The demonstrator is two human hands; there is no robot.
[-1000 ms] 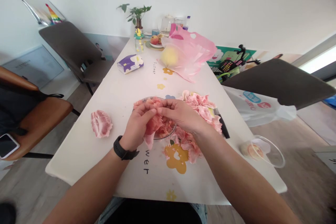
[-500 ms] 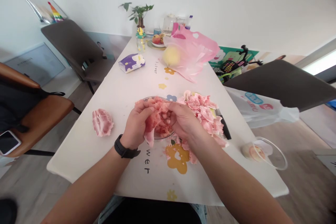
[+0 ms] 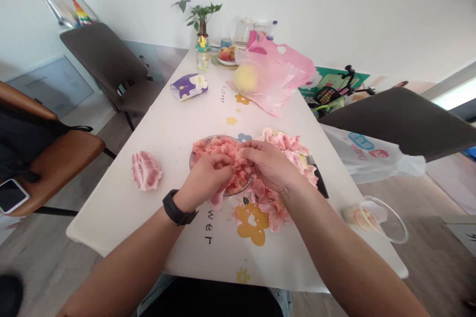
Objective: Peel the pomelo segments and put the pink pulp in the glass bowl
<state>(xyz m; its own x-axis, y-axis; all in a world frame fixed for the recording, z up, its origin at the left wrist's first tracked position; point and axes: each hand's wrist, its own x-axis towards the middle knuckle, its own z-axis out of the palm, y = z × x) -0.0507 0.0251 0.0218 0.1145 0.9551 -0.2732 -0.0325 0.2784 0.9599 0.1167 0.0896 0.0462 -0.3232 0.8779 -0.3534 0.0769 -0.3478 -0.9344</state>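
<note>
Working over a glass bowl (image 3: 219, 137) near the middle of a white table (image 3: 193, 252), both hands pull at a clump of pink pomelo flesh (image 3: 223, 154). The clump fills the bowl and spreads side to side between the hands, its long axis running across the view, with a pale flap of membrane (image 3: 216, 201) pointing down toward the person over the near rim. Left hand (image 3: 204, 181): half closed, fingers curled in, pressed into the flesh, black watch (image 3: 176, 207) on the wrist. Right hand (image 3: 269, 166): also half closed, fingers curving left, tips gripping the same clump; the two hands nearly touch. Torn pink-and-white pomelo pieces (image 3: 288, 151) are heaped against the bowl's far right side, and more (image 3: 264, 210) lie on a yellow flower print on the near side. A peeled pomelo segment (image 3: 146, 171) rests well left of the bowl, long axis tilted slightly from upper left to lower right. A black knife handle (image 3: 320, 181) lies just beside the right-hand heap, angled toward the person.
</note>
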